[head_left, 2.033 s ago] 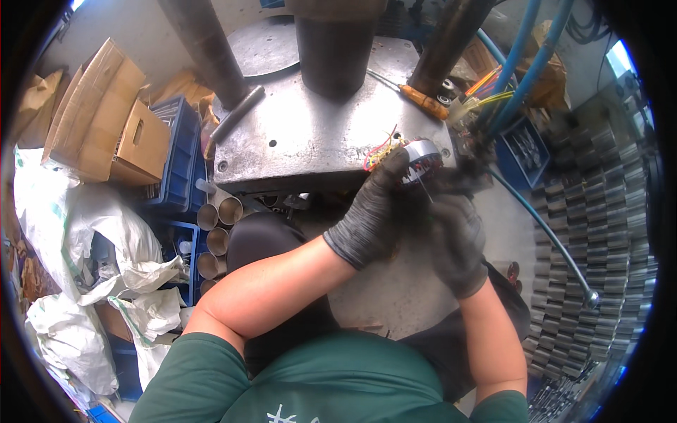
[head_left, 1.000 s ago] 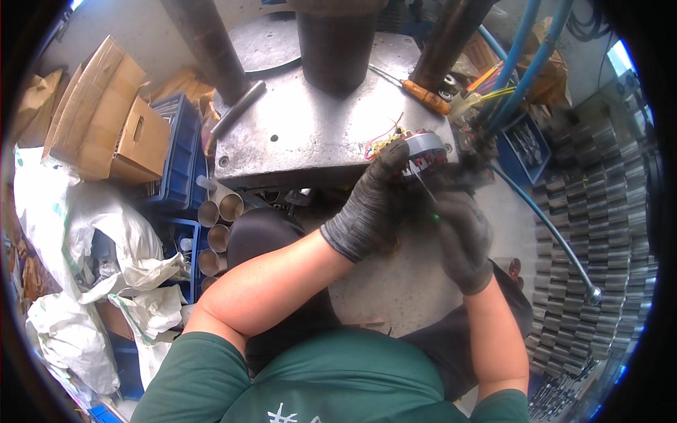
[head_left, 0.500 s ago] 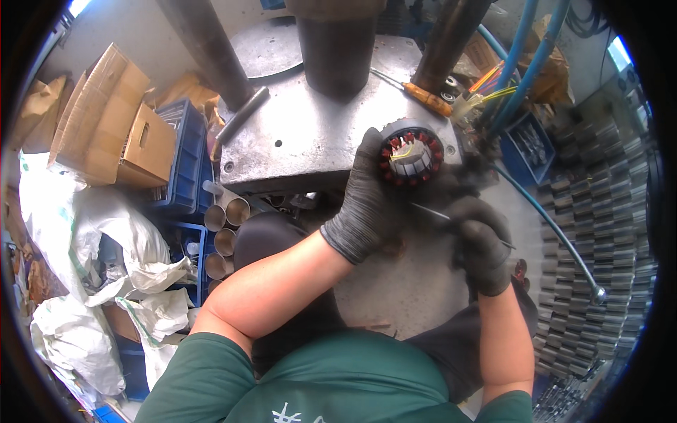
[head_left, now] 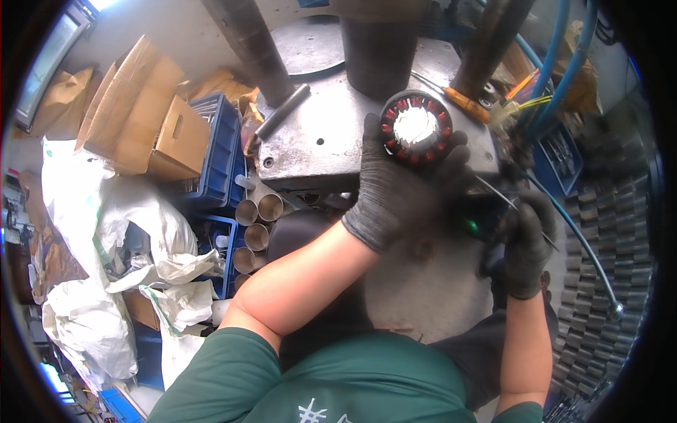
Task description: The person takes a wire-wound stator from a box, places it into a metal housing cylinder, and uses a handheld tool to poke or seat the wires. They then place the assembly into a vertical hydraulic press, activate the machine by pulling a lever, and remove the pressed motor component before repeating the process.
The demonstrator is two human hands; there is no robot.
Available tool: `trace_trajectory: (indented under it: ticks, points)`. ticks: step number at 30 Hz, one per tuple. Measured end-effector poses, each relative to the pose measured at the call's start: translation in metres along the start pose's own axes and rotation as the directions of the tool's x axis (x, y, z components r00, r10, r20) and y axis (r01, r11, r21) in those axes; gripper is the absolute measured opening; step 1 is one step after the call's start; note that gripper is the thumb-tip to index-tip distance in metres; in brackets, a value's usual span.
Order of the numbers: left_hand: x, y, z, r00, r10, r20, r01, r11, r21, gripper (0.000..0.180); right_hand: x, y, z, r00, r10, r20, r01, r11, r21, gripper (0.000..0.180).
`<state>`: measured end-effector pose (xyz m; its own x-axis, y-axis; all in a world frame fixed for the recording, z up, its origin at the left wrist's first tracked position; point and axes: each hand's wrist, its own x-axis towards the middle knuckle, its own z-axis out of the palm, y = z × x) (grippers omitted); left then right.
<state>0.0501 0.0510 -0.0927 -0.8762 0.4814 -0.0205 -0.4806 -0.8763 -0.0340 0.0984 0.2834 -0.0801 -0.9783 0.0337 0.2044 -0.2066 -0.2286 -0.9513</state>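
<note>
A ring-shaped motor stator (head_left: 416, 101) with dark red windings is raised over the front of the metal plate. My left hand (head_left: 398, 187), in a dark grey glove, grips it from below and from its left, thumb and fingers on the outer rim. The stator's bore faces up and glares white. To the right, my gloved right hand (head_left: 529, 243) is closed around a thin metal rod (head_left: 497, 189), whose tip points toward the left hand and stays apart from the stator. The area between the hands is dark and blurred.
Steel columns (head_left: 254, 49) rise from the plate (head_left: 310, 158), which bears a loose bar (head_left: 282, 113) and an orange-handled screwdriver (head_left: 465, 103). Cardboard boxes (head_left: 182, 137), blue crates (head_left: 218, 158) and white sacks (head_left: 88, 328) crowd the left. Stacked metal pieces (head_left: 613, 233) and a blue hose (head_left: 575, 229) are right.
My left hand has moved the stator leftward and farther over the plate, and turned it. Yellow wire seen in its bore is no longer visible. The whole view has shifted.
</note>
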Motion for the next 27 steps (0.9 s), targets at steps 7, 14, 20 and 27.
trace_trajectory:
  ticks: [7, 14, 20, 27]
  points:
    - [-0.003, 0.009, 0.001, 0.989, 0.016, 0.148, -0.010, 0.999, -0.038, 0.095, 0.007, 0.023, 0.020, 0.999, 0.049, -0.018, -0.052, 0.958, -0.282, 0.014]
    - [-0.003, 0.009, 0.001, 0.961, -0.044, 0.274, 0.072, 0.993, -0.092, 0.096, 0.026, 0.041, 0.030, 0.987, 0.059, 0.149, 0.016, 0.889, -0.457, 0.016]
    - [-0.007, 0.010, 0.005, 0.973, -0.060, 0.224, 0.087, 0.990, -0.114, 0.098, 0.036, 0.045, 0.037, 0.768, -0.349, 0.536, 0.636, 0.321, -0.702, 0.017]
    - [-0.008, 0.008, 0.006, 0.989, -0.049, 0.138, 0.057, 0.997, -0.054, 0.094, 0.006, -0.018, 0.062, 0.900, -0.394, 0.186, 0.434, 0.776, -0.457, 0.018]
